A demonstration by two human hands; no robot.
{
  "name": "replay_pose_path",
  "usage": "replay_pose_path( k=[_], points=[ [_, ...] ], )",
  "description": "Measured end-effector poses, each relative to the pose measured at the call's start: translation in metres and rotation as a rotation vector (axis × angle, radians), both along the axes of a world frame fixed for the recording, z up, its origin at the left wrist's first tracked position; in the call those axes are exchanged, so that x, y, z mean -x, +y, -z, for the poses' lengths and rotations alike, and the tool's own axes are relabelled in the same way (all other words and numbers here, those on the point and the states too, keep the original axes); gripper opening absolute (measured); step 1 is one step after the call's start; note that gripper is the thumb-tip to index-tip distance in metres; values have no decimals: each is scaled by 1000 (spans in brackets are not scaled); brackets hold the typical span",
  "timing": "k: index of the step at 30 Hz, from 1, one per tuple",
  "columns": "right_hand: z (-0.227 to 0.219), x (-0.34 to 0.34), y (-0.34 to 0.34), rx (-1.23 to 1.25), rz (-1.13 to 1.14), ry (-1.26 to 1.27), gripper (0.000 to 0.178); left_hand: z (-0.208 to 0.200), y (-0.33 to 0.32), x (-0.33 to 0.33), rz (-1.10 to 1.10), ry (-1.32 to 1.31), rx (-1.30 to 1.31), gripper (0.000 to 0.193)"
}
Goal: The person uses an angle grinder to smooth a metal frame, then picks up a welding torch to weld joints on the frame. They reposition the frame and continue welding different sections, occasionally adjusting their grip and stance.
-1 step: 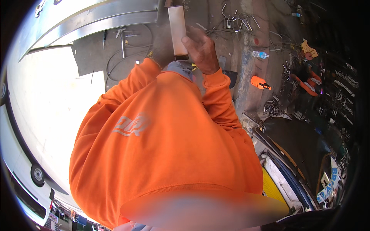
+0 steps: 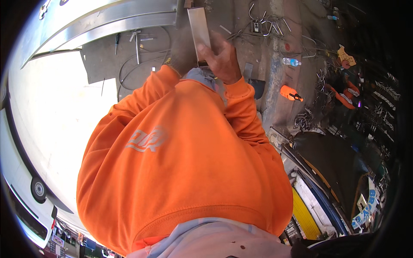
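A: Looking straight down an orange sweatshirt [image 2: 180, 159] here. Right hand [image 2: 221, 60] is up top, fingers wrapped round the lower end of a flat metal bar [image 2: 198, 30].

B: And the bar itself?

A: It stands out past the hand, away from the body, shiny face showing, its far end near a long steel channel [image 2: 107, 26] that lies across the ground.

B: Left hand?

A: Left hand [image 2: 183, 58] is in shadow just left of the bar. It sits close against it, but whether it is gripping or only resting there, I cannot tell.

B: Anything close by?

A: Loose bent rods [image 2: 258, 17] on the ground beyond, a clear bottle [image 2: 291, 62] to the right, an orange tool [image 2: 290, 93] nearer the right elbow. White car [image 2: 26, 172] at far left.

B: How would you judge the hold?

A: 1 hand low on a long bar lets the far end swing. My view: keep the right hand firm, bring the left in as a 2nd support higher up, thumbs off the edges, and hold the face square before it goes anywhere near that channel.
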State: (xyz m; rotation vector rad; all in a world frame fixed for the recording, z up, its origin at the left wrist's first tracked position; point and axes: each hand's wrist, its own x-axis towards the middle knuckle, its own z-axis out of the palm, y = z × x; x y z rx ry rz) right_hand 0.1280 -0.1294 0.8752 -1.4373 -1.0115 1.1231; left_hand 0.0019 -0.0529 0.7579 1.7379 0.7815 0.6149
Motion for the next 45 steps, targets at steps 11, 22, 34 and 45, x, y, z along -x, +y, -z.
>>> replay_pose_path(
  k=[11, 22, 34, 45],
  points=[
    [46, -130, 76, 118, -320, -482, 57, 13, 45, -20, -286, -241, 679, 41],
    [85, -187, 202, -163, -674, -999, 51, 35, 110, -55, -501, -11, 454, 46],
    [88, -203, 241, 180, -825, -777, 59, 65, 115, -63, -537, -239, 724, 49],
    [69, -216, 245, 12, -623, -908, 59, 94, 114, -103, -665, -701, 790, 15]
  ],
)
